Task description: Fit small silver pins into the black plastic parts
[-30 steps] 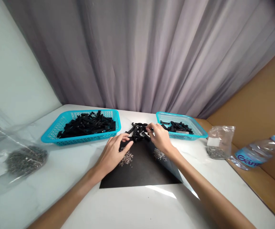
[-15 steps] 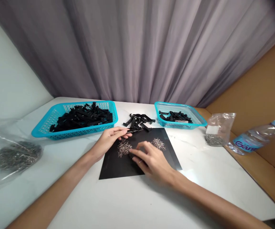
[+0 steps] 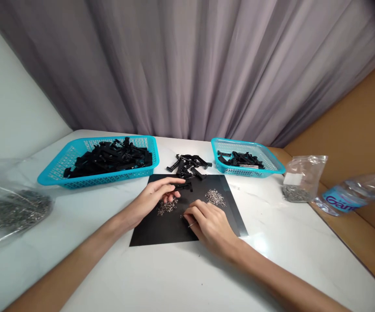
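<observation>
My left hand (image 3: pixel 151 197) is closed on a narrow black plastic part (image 3: pixel 184 187), which sticks out to the right past the fingertips. Below those fingers lies a pile of small shiny metal pieces (image 3: pixel 167 207) on the black mat (image 3: pixel 161 232). My right hand (image 3: pixel 211 225) is low over the mat, thumb and fingers pinched together. A tiny metal bit (image 3: pixel 181 216) shows at its fingertips; whether it is gripped I cannot tell. Just beyond the right knuckles sits a second pile of small metal pieces (image 3: pixel 216 197).
Loose black parts (image 3: pixel 190 164) lie behind the mat. Blue baskets of black parts stand left (image 3: pixel 92 180) and right (image 3: pixel 249 172). A clear bag of metal pieces (image 3: pixel 20 210) is at far left, a smaller bag (image 3: pixel 299 184) at right, near a plastic bottle (image 3: pixel 353 195).
The black part in my left hand has come nearer, away from the loose parts. My right fingers have drawn together into a pinch, moving slightly right of the left metal pile.
</observation>
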Demonstrator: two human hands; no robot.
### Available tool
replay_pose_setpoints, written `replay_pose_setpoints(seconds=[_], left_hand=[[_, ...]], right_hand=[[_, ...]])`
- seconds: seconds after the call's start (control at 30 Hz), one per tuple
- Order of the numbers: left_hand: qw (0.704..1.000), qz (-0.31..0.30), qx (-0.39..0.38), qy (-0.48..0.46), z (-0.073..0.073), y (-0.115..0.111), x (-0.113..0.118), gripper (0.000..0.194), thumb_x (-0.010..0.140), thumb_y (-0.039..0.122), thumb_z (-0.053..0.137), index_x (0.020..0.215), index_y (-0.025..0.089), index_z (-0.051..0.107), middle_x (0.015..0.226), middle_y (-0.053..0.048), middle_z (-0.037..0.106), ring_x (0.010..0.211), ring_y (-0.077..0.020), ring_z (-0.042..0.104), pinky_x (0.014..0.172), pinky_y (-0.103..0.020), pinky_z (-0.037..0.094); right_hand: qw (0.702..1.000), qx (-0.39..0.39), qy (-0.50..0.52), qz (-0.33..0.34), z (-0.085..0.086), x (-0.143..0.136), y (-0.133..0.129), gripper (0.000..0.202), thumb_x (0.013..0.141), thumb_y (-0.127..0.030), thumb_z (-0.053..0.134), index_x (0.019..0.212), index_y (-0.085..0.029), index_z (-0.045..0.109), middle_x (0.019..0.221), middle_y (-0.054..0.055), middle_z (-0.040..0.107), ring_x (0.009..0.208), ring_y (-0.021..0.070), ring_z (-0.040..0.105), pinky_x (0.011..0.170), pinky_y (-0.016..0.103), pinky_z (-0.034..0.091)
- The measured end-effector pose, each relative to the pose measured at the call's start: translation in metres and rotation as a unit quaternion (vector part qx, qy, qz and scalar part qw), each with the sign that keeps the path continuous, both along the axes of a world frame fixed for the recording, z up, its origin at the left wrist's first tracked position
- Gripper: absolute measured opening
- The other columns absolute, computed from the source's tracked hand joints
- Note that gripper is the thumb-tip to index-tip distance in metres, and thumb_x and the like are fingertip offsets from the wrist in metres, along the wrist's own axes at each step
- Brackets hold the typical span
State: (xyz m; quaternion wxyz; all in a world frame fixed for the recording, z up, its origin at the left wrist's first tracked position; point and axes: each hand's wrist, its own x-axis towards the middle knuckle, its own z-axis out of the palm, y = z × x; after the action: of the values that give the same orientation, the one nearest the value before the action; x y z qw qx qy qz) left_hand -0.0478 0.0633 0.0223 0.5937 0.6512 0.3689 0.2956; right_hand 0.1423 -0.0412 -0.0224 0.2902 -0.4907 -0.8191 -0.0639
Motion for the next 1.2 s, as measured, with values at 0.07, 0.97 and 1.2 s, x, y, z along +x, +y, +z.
replay_pose_setpoints(seconds=[0.07, 0.97, 1.2], left_hand=[[1.0, -0.002, -0.022, -0.009, 0.002, -0.004, 0.001, 0.038, 0.09, 0.04, 0.062, 0.12, 0.019, 0.074, 0.095, -0.006, 0.076, 0.076, -0.0162, 0.059, 0.071, -0.031, 0.044], [0.996, -0.078, -0.041, 0.004, 0.002, -0.03, 0.013, 0.065, 0.09, 0.027, 0.059, 0.152, 0.033, 0.043, 0.092, 0.0, 0.069, 0.085, -0.0186, 0.068, 0.085, -0.035, 0.051], [0.986, -0.139, -0.083, -0.034, 0.0, -0.035, 0.014, 0.068, 0.083, 0.03, 0.075, 0.146, 0.031, 0.048, 0.112, -0.005, 0.07, 0.109, -0.0247, 0.07, 0.102, -0.044, 0.051]], right_hand=[[0.999, -0.03, 0.032, 0.014, 0.003, 0.004, -0.003, 0.019, 0.105, -0.02, 0.049, 0.108, -0.017, 0.067, 0.099, 0.007, 0.07, 0.082, 0.0184, 0.064, 0.071, 0.032, 0.049], [0.933, -0.061, 0.354, 0.005, 0.016, 0.009, 0.004, 0.019, 0.095, -0.021, 0.063, 0.103, -0.024, 0.08, 0.092, 0.006, 0.073, 0.072, 0.0154, 0.064, 0.057, 0.027, 0.047], [0.929, -0.079, 0.363, -0.002, 0.02, 0.016, 0.002, 0.018, 0.095, -0.026, 0.064, 0.103, -0.025, 0.08, 0.092, 0.005, 0.074, 0.065, 0.0139, 0.057, 0.056, 0.028, 0.045]])
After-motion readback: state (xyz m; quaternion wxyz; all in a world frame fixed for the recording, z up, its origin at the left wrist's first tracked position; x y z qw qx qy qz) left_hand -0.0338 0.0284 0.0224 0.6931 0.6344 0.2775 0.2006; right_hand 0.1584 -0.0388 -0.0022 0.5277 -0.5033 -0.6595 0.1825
